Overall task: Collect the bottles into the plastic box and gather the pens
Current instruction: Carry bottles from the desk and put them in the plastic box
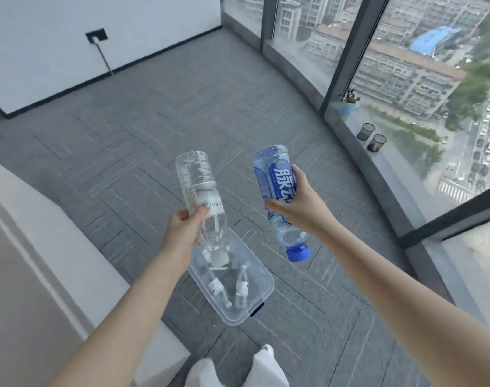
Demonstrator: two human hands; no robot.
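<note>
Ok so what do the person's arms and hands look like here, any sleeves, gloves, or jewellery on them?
Both forearms are bare as far as the frame shows, with no sleeves in view. The left hand and the right hand wear no gloves, and no watch, bracelet or ring shows on them. Low in the frame, light white trousers cover the legs.

Glossy clear plastic box (262,286) — matt carpet (143,141)

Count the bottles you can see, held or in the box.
5, maybe more. Clear bottle in the left hand; blue bottle in the right hand; three small bottles in the plastic box, where the clear bottle may hide others.
</note>
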